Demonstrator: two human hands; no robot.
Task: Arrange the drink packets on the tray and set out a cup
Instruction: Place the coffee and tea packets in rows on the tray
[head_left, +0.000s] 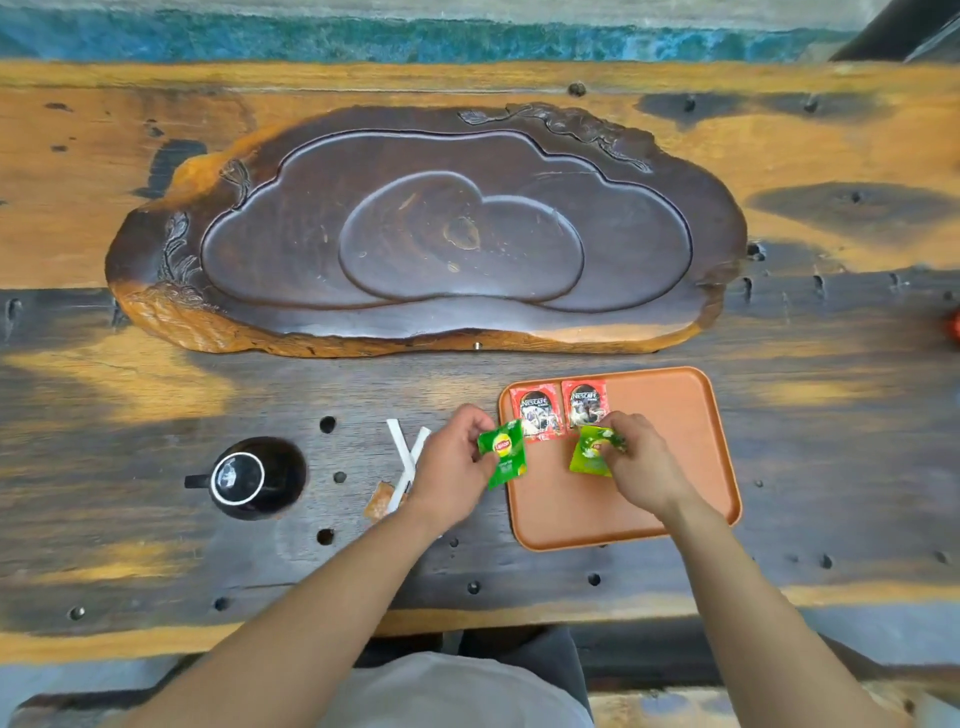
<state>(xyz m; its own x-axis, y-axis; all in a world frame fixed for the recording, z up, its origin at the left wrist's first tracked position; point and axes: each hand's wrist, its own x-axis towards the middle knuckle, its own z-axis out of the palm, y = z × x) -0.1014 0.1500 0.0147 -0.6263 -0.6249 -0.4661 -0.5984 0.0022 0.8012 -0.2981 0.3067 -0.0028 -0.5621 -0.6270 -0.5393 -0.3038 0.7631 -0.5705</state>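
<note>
An orange tray (675, 467) lies on the wooden table at the right. Two red coffee packets (536, 410) (586, 402) lie side by side in its far left corner. My left hand (457, 462) holds a green tea packet (504, 453) at the tray's left edge. My right hand (641, 462) pinches a second green tea packet (589, 451) over the tray, just below the red packets. A black cup (244, 478) with a white rim stands on the table at the left, handle pointing left.
Two white sticks (405, 457) and a small orange packet (378, 500) lie on the table between the cup and my left hand. A large dark carved wooden slab (426, 322) fills the far middle of the table. Small holes dot the tabletop.
</note>
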